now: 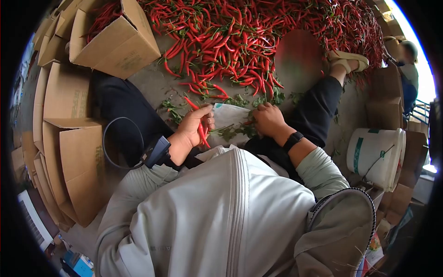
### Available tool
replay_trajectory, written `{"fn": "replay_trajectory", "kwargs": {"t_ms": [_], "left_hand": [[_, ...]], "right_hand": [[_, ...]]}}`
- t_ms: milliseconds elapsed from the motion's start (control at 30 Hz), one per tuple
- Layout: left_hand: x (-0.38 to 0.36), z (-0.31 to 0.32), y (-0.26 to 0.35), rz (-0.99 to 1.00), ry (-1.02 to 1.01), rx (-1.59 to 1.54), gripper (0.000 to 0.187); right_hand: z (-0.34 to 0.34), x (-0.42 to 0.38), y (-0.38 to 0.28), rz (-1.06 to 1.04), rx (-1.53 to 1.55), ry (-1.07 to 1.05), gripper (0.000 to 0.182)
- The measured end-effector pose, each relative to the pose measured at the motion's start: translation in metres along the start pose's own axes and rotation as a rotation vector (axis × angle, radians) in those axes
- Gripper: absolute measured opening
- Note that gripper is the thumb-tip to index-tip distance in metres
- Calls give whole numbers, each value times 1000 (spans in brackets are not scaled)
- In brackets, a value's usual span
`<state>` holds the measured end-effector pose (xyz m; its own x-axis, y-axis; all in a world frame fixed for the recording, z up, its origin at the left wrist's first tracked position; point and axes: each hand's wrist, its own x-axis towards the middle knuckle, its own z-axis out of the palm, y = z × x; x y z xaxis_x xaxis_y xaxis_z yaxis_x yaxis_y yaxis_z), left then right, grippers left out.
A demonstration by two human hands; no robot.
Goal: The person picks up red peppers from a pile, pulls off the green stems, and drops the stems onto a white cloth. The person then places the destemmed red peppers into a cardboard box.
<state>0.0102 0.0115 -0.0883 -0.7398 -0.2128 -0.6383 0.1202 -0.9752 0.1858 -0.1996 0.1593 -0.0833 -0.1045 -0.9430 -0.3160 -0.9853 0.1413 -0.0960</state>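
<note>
My left hand (pixel 193 127) is closed around a few red chili peppers (pixel 203 135), whose tips stick out above and below the fingers. Across the white cloth (pixel 229 113) on my lap, my right hand (pixel 269 119) has its fingers bent and pressed together near green stems and leaves (pixel 230 132). What those fingers hold, if anything, is mostly hidden. Beyond both hands spreads a large pile of red chili peppers (pixel 221 41) on the floor, with loose leaves along its near edge.
An open cardboard box (pixel 117 46) with peppers inside tilts at the upper left. More cardboard boxes (pixel 80 161) line the left side. At the right stand a white bucket (pixel 376 154) and further boxes (pixel 385 97). Another person (pixel 408 76) is at the far right.
</note>
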Motion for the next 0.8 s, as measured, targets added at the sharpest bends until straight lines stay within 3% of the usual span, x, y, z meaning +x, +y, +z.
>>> {"fn": "replay_trajectory", "kwargs": {"t_ms": [167, 267, 333, 367, 433, 533, 600, 667, 700, 733, 800], "left_hand": [[-2, -5, 5, 19, -30, -15, 7], [-2, -7, 4, 28, -60, -32, 8], [-4, -3, 3, 18, -99, 28, 10], [-4, -1, 2, 21, -101, 31, 10], [-8, 4, -1, -7, -166, 91, 13], [-23, 28, 0, -58, -227, 227, 14], [-27, 40, -6, -61, -201, 245, 18], [-22, 34, -13, 111, -243, 263, 19], [-24, 38, -12, 192, -237, 294, 32], [-27, 43, -13, 200, -235, 302, 32], [-36, 56, -15, 398, -83, 265, 50]], "right_hand": [[-9, -1, 3, -12, -40, 33, 15], [-31, -7, 4, 28, 102, 43, 15], [-47, -15, -1, 165, 752, 19, 21], [-49, -18, -3, 163, 751, 23, 21], [-51, -24, -11, 217, 1413, -10, 32], [-74, -30, -40, 112, 1590, 20, 41], [-79, -28, -53, 41, 1571, 1, 44], [-65, -21, -60, -105, 1533, 137, 45], [-60, -19, -64, -86, 1521, 205, 45], [-58, -18, -67, -96, 1524, 210, 45], [-57, -15, -74, -95, 1401, 297, 47]]}}
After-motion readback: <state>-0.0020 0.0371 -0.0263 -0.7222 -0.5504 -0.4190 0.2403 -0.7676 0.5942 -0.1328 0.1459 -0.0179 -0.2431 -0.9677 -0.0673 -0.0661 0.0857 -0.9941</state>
